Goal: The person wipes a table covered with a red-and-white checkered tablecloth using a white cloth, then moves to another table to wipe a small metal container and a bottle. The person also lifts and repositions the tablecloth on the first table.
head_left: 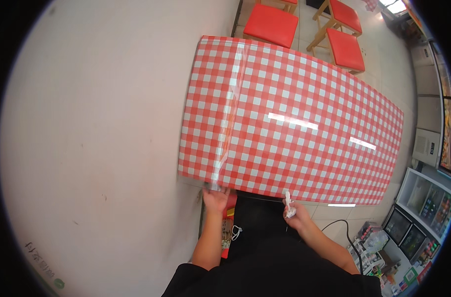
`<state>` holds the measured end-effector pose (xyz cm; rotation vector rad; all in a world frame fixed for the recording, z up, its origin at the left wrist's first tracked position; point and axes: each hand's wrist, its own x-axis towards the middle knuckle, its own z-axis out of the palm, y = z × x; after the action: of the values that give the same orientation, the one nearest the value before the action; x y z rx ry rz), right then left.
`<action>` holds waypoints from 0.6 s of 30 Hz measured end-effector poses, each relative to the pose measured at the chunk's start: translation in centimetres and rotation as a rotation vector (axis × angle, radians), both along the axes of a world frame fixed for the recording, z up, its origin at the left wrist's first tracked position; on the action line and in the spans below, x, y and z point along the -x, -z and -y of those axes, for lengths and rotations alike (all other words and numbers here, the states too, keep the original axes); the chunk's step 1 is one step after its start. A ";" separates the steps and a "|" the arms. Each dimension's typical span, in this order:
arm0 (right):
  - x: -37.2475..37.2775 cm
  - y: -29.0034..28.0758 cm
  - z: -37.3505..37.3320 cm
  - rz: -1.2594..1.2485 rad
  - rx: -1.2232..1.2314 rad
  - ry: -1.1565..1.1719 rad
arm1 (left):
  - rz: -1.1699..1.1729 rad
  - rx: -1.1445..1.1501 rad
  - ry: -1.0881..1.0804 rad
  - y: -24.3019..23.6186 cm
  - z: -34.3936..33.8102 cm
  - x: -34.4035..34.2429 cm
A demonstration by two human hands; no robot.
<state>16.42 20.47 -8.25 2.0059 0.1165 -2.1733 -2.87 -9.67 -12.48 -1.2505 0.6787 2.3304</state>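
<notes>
Red-and-white checked tablecloth (284,153), red stool seats (271,24), black shirt (275,267)

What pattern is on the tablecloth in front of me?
The tablecloth has red and white checks, with some glare; it shows best in the head view.

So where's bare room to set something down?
Most of the checked tablecloth: a broad patch right of the glossy clear strip, and a narrower one between strip and wall. It's crowded along the near edge, at the left hand and the right hand holding a white wad.
</notes>
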 end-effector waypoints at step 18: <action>1.5 -0.4 -1.1 0.070 0.135 0.132 | 0.067 0.210 0.078 0.1 -0.3 1.2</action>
<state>14.95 21.58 -7.89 2.0637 -0.1723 -2.1197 -4.02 -9.40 -12.55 -1.3584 0.9521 2.1890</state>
